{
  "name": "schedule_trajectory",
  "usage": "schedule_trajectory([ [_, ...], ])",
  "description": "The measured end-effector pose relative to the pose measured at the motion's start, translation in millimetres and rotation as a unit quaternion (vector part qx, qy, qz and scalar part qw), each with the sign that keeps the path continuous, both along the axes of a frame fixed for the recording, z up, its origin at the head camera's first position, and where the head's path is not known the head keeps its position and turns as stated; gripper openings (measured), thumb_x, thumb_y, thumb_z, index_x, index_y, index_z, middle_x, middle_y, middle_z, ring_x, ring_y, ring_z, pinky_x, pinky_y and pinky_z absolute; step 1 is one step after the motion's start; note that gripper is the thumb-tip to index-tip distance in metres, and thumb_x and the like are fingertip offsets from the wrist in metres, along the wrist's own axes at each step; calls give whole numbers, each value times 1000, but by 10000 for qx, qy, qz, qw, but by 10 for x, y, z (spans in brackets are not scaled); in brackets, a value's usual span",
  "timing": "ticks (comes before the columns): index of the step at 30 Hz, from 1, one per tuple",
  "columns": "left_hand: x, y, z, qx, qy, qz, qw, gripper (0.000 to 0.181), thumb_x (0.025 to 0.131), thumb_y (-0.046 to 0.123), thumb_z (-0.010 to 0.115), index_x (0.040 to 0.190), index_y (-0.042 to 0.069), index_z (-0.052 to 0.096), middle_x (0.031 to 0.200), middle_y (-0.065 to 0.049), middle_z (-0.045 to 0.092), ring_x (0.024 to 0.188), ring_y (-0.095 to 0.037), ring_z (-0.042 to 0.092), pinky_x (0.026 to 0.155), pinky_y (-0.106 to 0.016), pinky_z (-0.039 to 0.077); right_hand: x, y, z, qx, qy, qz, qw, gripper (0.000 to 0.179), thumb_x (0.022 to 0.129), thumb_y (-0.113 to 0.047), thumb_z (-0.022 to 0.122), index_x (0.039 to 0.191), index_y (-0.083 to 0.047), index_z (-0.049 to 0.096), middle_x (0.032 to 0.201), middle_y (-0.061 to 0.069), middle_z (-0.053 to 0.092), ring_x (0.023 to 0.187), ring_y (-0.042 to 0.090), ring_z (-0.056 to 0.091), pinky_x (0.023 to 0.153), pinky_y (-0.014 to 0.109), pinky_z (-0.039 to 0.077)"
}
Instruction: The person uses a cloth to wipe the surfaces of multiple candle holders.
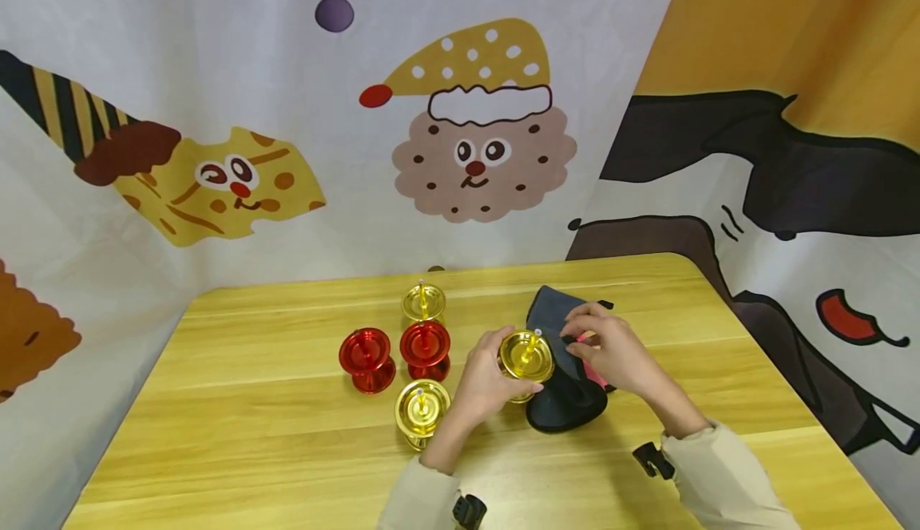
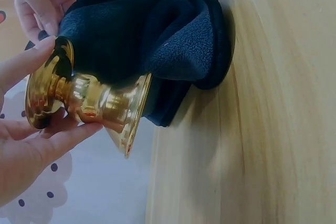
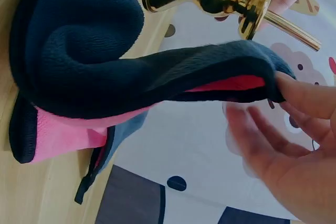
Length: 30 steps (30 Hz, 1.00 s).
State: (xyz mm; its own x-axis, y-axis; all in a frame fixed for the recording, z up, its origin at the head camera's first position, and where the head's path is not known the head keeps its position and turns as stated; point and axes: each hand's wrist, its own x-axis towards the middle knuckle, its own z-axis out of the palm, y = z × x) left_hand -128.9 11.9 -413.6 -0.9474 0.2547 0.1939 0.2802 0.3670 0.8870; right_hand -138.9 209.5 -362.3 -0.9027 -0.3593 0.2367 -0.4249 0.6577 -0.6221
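Head view: left hand (image 1: 483,378) grips a gold spiked holder (image 1: 527,364) round its upper dish, base off the table (image 1: 251,442). Right hand (image 1: 609,350), just beside, pinches a raised edge of a dark, pink-backed cloth (image 1: 566,402). Left of the grip: two red holders (image 1: 426,345); second gold holder (image 1: 422,409) nearest the wrist; third gold holder (image 1: 423,302) farthest out.

No text, label, brand, number or sign can be read here.
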Motion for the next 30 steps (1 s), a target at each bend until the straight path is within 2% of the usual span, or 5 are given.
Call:
schedule_trajectory([
  [8,8,-28,28,447,-213,-117,9987,80,61,13,85,126,-7,45,119,-17,54,106,-27,53,89,-36,45,16,-50,109,-914,267,-352,9948,11,81,1,65,91,-2,64,81,5,65,71,14,62,62,27,52],
  [15,39,-35,106,1287,-785,-367,9879,83,64,8,83,132,-7,38,122,-18,53,106,-25,54,86,-30,47,80,-138,44,-1806,109,165,9834,10,83,5,61,91,0,59,84,11,66,69,13,61,59,28,53],
  [20,62,-59,101,1551,-994,-436,9819,80,65,4,82,130,-8,38,122,-19,52,108,-26,54,88,-33,47,124,-122,-98,-1738,-70,751,9819,17,80,10,61,91,-2,57,102,17,63,89,14,62,66,25,53],
  [24,75,-77,96,1363,-985,-420,9849,78,63,8,83,129,-4,42,118,-15,55,104,-23,56,86,-28,47,121,-108,-162,-1355,215,986,9856,20,77,6,67,89,-6,57,97,9,62,88,12,59,69,28,52],
  [30,86,-63,106,1059,-776,-391,9906,78,61,10,85,127,-2,45,115,-15,57,101,-24,57,84,-29,48,114,-125,-210,-792,498,726,9930,31,71,0,75,96,-9,60,92,1,64,81,16,62,68,37,52],
])
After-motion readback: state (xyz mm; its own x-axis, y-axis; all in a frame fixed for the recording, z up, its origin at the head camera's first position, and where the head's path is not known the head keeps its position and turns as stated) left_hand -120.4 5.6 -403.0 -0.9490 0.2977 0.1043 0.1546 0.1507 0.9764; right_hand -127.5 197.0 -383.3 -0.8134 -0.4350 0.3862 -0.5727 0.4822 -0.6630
